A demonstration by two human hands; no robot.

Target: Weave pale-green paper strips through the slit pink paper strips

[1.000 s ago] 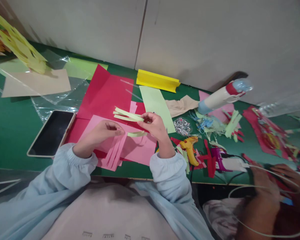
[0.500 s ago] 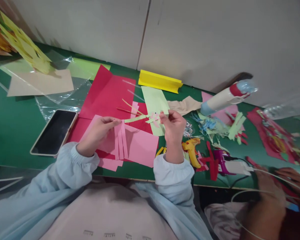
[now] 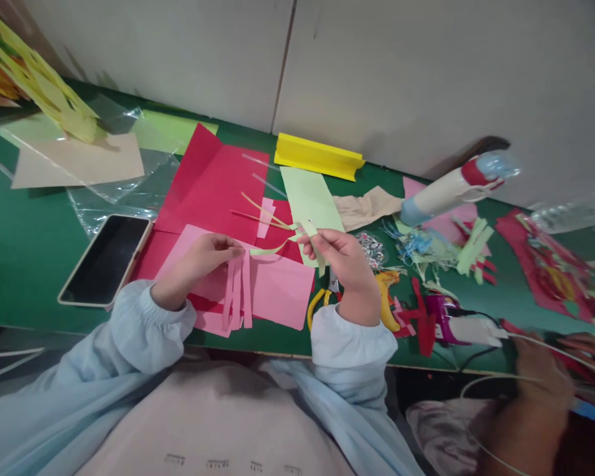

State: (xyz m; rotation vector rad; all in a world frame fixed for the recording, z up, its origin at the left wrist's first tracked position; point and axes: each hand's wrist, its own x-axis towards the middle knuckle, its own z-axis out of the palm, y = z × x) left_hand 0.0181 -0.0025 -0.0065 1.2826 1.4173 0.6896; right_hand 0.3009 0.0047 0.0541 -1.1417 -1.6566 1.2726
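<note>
My left hand (image 3: pixel 198 264) pinches several pink paper strips (image 3: pixel 238 294) at their top ends; they hang down over a pink sheet (image 3: pixel 280 287) lying on red paper (image 3: pixel 211 188). My right hand (image 3: pixel 340 254) is closed on a bunch of pale green paper strips (image 3: pixel 277 231) that fan out to the left above the red paper. The two hands are apart, with the green strips reaching toward the left hand.
A phone (image 3: pixel 104 260) lies at the left on the green table (image 3: pixel 24 251). A yellow folded card (image 3: pixel 317 155), a light green sheet (image 3: pixel 312 198), a glue gun (image 3: pixel 389 301), scissors (image 3: pixel 322 297), a bottle (image 3: pixel 451 188) and paper scraps crowd the right. Another person's hands (image 3: pixel 550 383) work at the lower right.
My right hand has moved right and down with the green strips. My left hand has lifted the pink strips, which now hang straighter.
</note>
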